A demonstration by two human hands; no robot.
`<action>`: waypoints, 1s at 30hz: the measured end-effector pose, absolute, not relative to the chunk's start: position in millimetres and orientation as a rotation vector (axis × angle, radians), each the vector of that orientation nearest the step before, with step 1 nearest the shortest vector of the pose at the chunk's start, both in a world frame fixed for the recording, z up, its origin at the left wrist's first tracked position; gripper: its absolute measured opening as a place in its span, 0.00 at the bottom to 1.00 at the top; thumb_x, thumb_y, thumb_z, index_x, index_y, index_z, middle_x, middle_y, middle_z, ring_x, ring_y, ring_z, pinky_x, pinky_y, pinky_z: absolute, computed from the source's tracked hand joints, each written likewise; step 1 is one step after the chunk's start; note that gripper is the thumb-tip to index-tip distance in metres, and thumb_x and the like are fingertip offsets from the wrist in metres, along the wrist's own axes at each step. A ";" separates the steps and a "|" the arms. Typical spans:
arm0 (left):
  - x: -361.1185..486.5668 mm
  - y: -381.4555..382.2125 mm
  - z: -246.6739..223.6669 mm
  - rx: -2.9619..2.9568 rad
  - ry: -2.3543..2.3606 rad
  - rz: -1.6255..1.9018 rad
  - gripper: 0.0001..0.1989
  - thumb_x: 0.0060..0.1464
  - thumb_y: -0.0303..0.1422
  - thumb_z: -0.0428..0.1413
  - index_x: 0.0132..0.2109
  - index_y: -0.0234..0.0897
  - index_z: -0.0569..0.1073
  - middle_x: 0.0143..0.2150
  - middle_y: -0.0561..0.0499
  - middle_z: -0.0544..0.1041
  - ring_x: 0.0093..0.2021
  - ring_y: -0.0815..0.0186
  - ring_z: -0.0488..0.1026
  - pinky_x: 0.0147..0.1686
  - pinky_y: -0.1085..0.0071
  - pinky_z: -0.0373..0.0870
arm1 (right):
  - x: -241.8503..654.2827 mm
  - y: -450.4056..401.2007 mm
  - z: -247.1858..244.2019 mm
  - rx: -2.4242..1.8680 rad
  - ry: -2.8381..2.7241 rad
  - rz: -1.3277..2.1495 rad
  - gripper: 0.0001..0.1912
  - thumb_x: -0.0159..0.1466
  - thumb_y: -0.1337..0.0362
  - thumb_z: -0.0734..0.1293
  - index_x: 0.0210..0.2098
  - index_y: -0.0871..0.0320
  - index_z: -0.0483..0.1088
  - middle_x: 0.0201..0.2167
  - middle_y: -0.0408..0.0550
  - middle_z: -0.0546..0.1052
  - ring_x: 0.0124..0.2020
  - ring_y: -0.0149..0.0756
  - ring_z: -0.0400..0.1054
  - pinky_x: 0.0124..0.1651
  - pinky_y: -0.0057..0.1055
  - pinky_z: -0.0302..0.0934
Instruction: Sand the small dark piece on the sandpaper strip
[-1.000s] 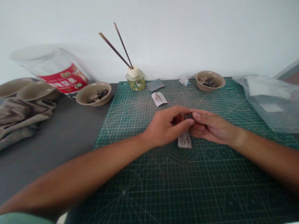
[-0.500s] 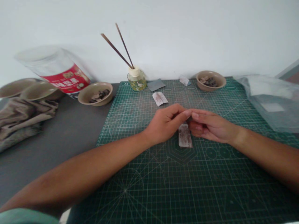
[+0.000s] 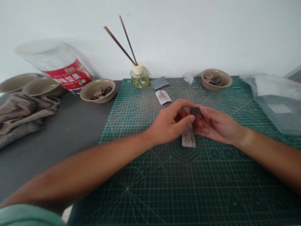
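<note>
The small dark block (image 3: 195, 111) sits between the left hand (image 3: 170, 122) and the right hand (image 3: 217, 125), pinched by curled fingers; it looks hard and light; fingertips can hold its edges.

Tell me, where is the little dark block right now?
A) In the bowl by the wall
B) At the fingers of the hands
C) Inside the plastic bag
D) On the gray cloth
B: the small dark block sits at the fingers of the right hand, with the left hand close against it, above the green cutting mat.
</note>
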State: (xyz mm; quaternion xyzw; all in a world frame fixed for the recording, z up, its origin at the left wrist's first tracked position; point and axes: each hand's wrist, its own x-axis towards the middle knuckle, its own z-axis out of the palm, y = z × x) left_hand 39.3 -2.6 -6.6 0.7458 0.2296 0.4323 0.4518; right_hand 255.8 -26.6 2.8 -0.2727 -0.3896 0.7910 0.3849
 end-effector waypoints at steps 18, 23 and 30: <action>42.8 -2.7 -7.5 1.925 0.635 1.088 0.13 0.72 0.38 0.61 0.58 0.38 0.75 0.31 0.59 0.73 0.29 0.72 0.71 0.31 0.74 0.67 | 257.4 -25.8 2.6 -0.673 -1.008 2.016 0.17 0.69 0.49 0.79 0.40 0.56 0.78 0.28 0.38 0.76 0.23 0.26 0.65 0.29 0.25 0.65; 43.0 -3.4 -6.6 1.957 0.626 1.106 0.14 0.72 0.37 0.60 0.59 0.38 0.76 0.31 0.58 0.74 0.31 0.71 0.72 0.34 0.74 0.69 | 257.5 -25.6 3.5 -0.673 -0.994 2.002 0.16 0.68 0.50 0.80 0.44 0.55 0.80 0.29 0.39 0.79 0.24 0.28 0.68 0.30 0.26 0.68; 42.2 -5.2 -6.4 2.013 0.657 1.086 0.16 0.73 0.40 0.59 0.61 0.38 0.75 0.33 0.57 0.76 0.31 0.71 0.74 0.35 0.72 0.71 | 257.2 -25.3 6.3 -0.719 -1.015 1.961 0.14 0.67 0.54 0.81 0.41 0.57 0.81 0.27 0.40 0.78 0.24 0.27 0.68 0.28 0.22 0.68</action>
